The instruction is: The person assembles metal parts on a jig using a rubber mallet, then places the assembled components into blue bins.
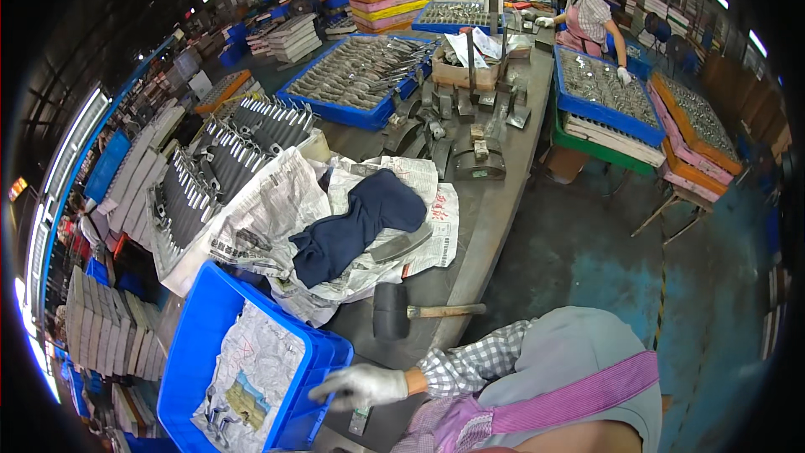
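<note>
My right hand (362, 387), in a white glove under a checked sleeve, reaches left beside a blue plastic bin (323, 369). Its fingers are stretched out and apart, close to the bin's near side, with nothing seen in them; contact with the bin cannot be told. Crumpled paper (272, 340) lines the bin, with small shiny metal pieces (220, 426) and a tan-and-blue scrap (246, 403) on it. Below the hand, a small flat piece with a green mark (360, 419) lies on the bench. A black-headed mallet (391, 312) with a wooden handle rests nearby. My left hand is out of view.
Dark blue cloth (356, 222) lies on newspaper (277, 193) beyond the mallet. Behind stand a rack of metal handles (226, 151), a blue tray of metal parts (360, 75) and steel blocks (480, 159). A gloved co-worker (587, 17) stands far right beside stacked trays (692, 130).
</note>
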### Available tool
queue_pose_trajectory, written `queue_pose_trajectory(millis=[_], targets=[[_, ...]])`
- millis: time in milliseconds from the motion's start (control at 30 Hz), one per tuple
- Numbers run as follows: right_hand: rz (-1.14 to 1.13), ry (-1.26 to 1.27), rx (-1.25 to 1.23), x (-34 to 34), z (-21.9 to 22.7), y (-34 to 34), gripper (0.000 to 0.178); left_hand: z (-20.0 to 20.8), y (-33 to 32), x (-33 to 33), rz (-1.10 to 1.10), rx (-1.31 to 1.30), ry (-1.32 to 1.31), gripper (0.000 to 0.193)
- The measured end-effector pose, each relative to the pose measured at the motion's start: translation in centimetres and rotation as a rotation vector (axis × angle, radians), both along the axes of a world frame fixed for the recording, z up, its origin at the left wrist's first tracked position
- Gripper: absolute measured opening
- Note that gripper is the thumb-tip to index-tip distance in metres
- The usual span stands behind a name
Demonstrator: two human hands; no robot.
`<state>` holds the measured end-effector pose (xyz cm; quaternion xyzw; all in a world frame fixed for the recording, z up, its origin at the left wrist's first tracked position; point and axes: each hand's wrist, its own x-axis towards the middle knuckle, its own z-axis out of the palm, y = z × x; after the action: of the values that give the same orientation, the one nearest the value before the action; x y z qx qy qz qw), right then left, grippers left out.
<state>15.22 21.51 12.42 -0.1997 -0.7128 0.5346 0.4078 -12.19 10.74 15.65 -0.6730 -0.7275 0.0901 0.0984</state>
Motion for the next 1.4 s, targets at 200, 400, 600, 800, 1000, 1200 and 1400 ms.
queue_pose_trajectory(millis=[200, 400, 600, 800, 1000, 1200, 1400], targets=[[0.456, -0.474, -0.123, -1.3, -4.9, -2.9, 0.053, 2.8, -3.5, 10.5, 0.069, 0.026, -0.596, 0.033], [-0.093, -0.485, -0.023, 3.8, -7.0, -1.6, 0.039, -7.3, -3.6, 10.6, 0.189, 0.396, -0.864, 0.061], [-0.114, -0.463, 0.005, 4.9, -11.0, -0.8, 0.044, -13.9, -4.9, 7.2, -0.045, 0.317, -0.514, 0.072], [-0.145, -0.398, 0.096, 4.4, -10.7, -1.1, 0.044, -16.6, -5.5, 6.7, -0.028, 0.463, -0.513, 0.066], [-0.055, -0.467, 0.049, 4.5, -10.9, -0.9, 0.052, -17.8, -5.2, 5.8, -0.152, 0.584, -0.463, 0.067], [-0.093, -0.415, 0.074, 4.5, -10.8, -0.7, 0.046, -12.7, -3.5, 6.9, -0.199, 0.414, -0.483, 0.060], [-0.097, -0.410, 0.086, 4.7, -10.2, -0.6, 0.050, -14.7, -3.9, 6.2, -0.205, 0.482, -0.486, 0.062]])
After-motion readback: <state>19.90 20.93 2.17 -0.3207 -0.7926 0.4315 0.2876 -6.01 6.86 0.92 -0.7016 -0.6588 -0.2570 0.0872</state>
